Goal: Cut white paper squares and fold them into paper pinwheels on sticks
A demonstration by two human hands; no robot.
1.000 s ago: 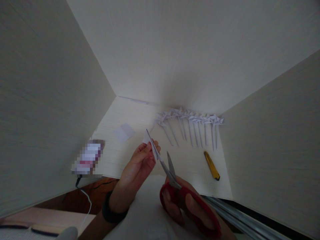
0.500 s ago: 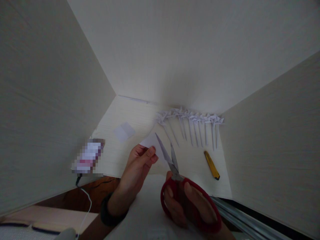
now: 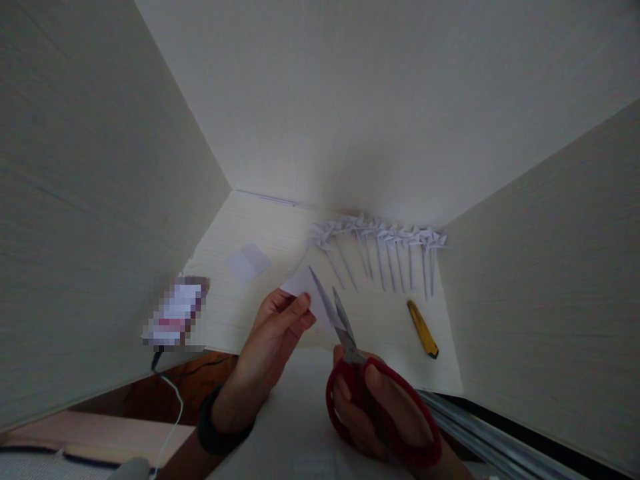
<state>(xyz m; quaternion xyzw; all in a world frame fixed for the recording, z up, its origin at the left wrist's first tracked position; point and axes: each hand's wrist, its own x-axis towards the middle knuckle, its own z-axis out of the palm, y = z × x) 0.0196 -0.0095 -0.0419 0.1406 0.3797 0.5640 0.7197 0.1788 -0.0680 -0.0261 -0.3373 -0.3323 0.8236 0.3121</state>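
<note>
Here the left hand (image 3: 280, 327) pinches a small sheet of white paper (image 3: 299, 280) between thumb and fingers, and the right hand (image 3: 400, 410) grips red-handled steel scissors (image 3: 353, 355) by the loops, blades parted, pointing forward-left, the left blade lying along the paper's right side

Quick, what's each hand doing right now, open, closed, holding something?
Left hand: closed, pinching white paper.
Right hand: closed around the scissors, whose blades stand apart.
</note>
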